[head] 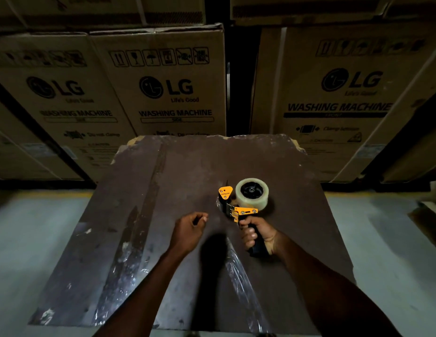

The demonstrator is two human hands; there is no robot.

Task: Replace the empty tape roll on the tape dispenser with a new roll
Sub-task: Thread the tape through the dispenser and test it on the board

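Observation:
An orange and black tape dispenser (238, 210) stands over a dark brown board (163, 215), its head pointing away from me. A full roll of clear tape (252, 193) sits on its hub. My right hand (257, 233) is wrapped around the black handle. My left hand (191, 229) hovers just left of the dispenser's front, fingers loosely curled, thumb and forefinger close together, nothing visible in them. A strip of clear tape (238, 283) lies stuck along the board from the dispenser toward me.
Large cardboard washing machine boxes (168, 88) are stacked close behind the board, with a dark gap (238, 81) between them. Pale floor (22, 239) shows on both sides. The board has a chipped far edge and older tape streaks (124, 259) on its left half.

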